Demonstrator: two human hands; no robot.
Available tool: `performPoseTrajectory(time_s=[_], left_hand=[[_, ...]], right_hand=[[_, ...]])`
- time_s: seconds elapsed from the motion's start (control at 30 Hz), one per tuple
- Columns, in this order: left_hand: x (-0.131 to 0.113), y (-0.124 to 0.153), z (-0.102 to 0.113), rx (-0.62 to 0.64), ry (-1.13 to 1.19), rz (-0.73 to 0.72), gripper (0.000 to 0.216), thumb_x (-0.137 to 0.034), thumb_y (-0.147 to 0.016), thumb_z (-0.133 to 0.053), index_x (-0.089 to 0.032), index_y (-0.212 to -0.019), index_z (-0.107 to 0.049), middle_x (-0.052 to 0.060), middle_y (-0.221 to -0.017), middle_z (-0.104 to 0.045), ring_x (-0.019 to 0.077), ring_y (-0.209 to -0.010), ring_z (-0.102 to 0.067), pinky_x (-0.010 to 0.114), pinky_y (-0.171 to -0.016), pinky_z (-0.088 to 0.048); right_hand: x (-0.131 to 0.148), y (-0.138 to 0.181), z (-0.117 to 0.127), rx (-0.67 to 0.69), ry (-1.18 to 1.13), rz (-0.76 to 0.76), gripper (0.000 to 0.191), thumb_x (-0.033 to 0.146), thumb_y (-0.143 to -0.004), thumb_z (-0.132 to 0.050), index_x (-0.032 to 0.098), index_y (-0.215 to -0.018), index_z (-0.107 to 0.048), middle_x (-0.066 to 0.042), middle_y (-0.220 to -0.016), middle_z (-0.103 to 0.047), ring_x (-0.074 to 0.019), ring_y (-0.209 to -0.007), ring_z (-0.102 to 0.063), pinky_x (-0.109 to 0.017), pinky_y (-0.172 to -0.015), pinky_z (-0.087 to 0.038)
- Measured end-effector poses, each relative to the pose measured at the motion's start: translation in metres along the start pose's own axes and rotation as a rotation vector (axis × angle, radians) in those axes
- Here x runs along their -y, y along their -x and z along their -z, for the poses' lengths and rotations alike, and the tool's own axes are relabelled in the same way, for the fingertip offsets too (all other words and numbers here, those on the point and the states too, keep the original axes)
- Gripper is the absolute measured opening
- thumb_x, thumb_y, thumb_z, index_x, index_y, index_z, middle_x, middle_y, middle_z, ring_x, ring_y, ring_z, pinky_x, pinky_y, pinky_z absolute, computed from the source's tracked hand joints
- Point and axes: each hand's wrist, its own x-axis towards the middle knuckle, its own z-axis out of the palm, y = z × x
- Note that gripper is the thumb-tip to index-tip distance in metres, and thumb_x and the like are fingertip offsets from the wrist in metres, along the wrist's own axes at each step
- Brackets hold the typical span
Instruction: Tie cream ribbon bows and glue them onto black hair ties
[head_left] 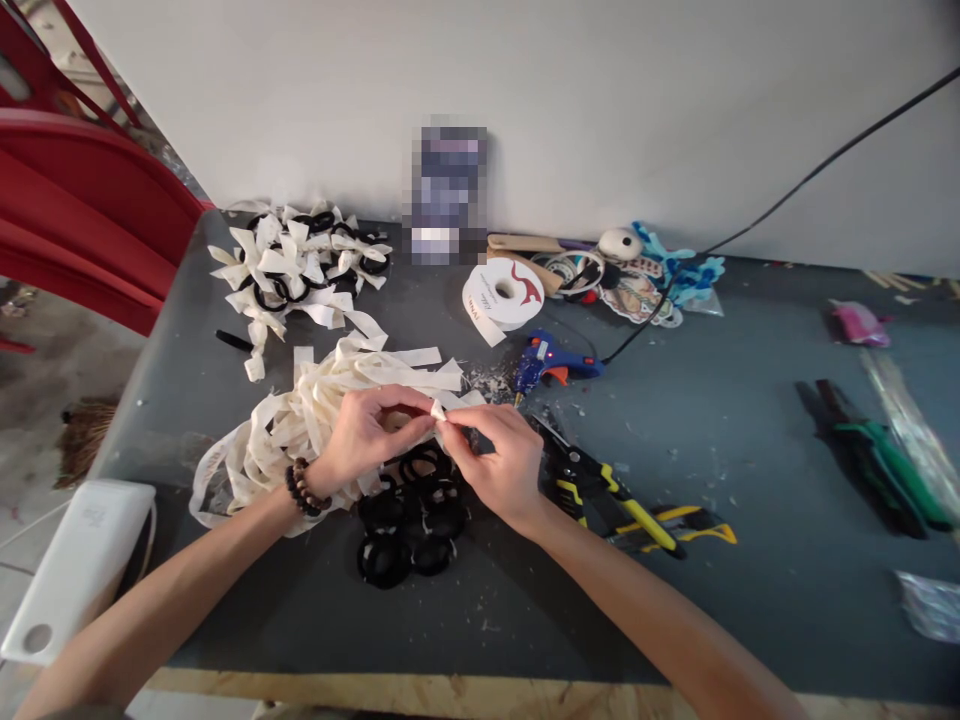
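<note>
Both hands meet over the middle of the grey table (pixel 750 480). My left hand (pixel 367 432), with a bead bracelet at the wrist, pinches a small cream ribbon piece (pixel 438 408). My right hand (pixel 501 460) pinches the same piece from the other side. Under the left hand lies a loose heap of cut cream ribbon strips (pixel 315 410). Below the hands sits a pile of black hair ties (pixel 409 520). A blue glue gun (pixel 551 362) lies just beyond my right hand.
Finished ribbon bows on black ties (pixel 296 262) are heaped at the back left. A ribbon spool (pixel 504 292), stickers and a cable lie at the back. Yellow-handled pliers (pixel 622 500) and green cutters (pixel 877 455) lie to the right. A white power bank (pixel 75 565) and a red chair (pixel 82 220) sit at the left.
</note>
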Motion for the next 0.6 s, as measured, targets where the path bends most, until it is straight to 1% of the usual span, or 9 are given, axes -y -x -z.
performPoseTrajectory(time_s=[0.13, 0.27, 0.4, 0.5, 0.6], left_hand=[[-0.0003, 0.0004, -0.0005, -0.013, -0.036, -0.004, 0.021, -0.034, -0.092, -0.077, -0.016, -0.101, -0.082, 0.011, -0.096, -0.083, 0.0188, -0.078, -0.077, 0.028, -0.069, -0.063], [0.0006, 0.0020, -0.0014, -0.106, -0.124, -0.052, 0.015, -0.031, -0.088, -0.080, -0.017, -0.091, -0.084, 0.009, -0.090, -0.083, 0.0186, -0.073, -0.077, 0.026, -0.062, -0.060], [0.0032, 0.0043, -0.0025, -0.153, -0.177, -0.163, 0.010, -0.029, -0.087, -0.081, -0.019, -0.085, -0.083, 0.008, -0.090, -0.083, 0.0174, -0.072, -0.077, 0.025, -0.058, -0.058], [0.0049, 0.0060, -0.0032, -0.188, -0.241, -0.250, 0.010, -0.027, -0.087, -0.082, -0.019, -0.080, -0.081, 0.006, -0.081, -0.081, 0.0144, -0.064, -0.073, 0.024, -0.056, -0.056], [0.0049, 0.0066, -0.0031, -0.210, -0.270, -0.282, 0.013, -0.027, -0.087, -0.082, -0.019, -0.077, -0.079, 0.004, -0.074, -0.077, 0.0121, -0.059, -0.069, 0.023, -0.055, -0.054]], right_hand=[[-0.0002, 0.0004, -0.0006, 0.006, 0.025, 0.007, 0.010, 0.022, -0.096, -0.069, 0.026, -0.088, -0.073, 0.000, -0.081, -0.082, -0.0179, -0.072, -0.076, -0.033, -0.071, -0.053], [0.0003, 0.0004, -0.0012, 0.004, 0.037, -0.005, 0.014, 0.023, -0.095, -0.068, 0.025, -0.082, -0.071, 0.000, -0.075, -0.080, -0.0171, -0.067, -0.073, -0.033, -0.071, -0.052], [0.0009, -0.0003, -0.0021, -0.007, 0.051, 0.012, 0.017, 0.019, -0.093, -0.068, 0.026, -0.077, -0.067, 0.002, -0.070, -0.077, -0.0169, -0.064, -0.071, -0.032, -0.069, -0.051], [0.0008, -0.0007, -0.0026, -0.031, 0.069, 0.067, 0.019, 0.017, -0.091, -0.068, 0.026, -0.076, -0.063, 0.002, -0.066, -0.075, -0.0157, -0.060, -0.069, -0.031, -0.066, -0.050], [0.0003, -0.0009, -0.0027, -0.037, 0.086, 0.101, 0.020, 0.017, -0.092, -0.068, 0.026, -0.075, -0.061, 0.003, -0.064, -0.073, -0.0152, -0.057, -0.068, -0.031, -0.065, -0.050]])
